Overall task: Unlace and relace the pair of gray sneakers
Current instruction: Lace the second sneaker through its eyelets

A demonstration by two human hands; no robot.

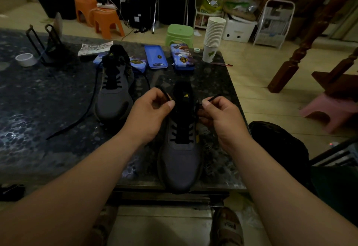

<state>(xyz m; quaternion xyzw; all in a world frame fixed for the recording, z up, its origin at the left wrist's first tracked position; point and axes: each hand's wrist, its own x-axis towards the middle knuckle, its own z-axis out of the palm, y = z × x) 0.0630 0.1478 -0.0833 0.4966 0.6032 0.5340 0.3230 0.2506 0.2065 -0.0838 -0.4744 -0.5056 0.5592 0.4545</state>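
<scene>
Head view shows me the near sneaker (180,160) standing toe toward me at the front edge of the dark stone table (38,100), its black lace crossed through the lower eyelets. The left hand (149,110) has curled fingers, thumb and forefinger pinching the left lace end (164,93) just beside the tongue. The right hand (219,114) mirrors it, pinching the right lace end (213,97) on the other side. Both ends are lifted clear of the shoe, so I judge I am at the top eyelets. Whether the lace is going in or coming out there I cannot tell. The far sneaker (114,98) sits further back and to the left, with its loose lace (87,110) trailing across the table toward the left, so that shoe looks unfinished. The next move calls for steering one tip at a small eyelet while the other hand keeps the lace taut. The light is dim and the lace is black on black, so I would go slowly. Behind the shoes lie blue tins (156,57), a stack of paper cups (214,33) and a roll of tape (26,59). Beyond the table, on a pale tiled floor, stand orange stools (107,21), a green stool (180,34) and a pink stool (327,110).
</scene>
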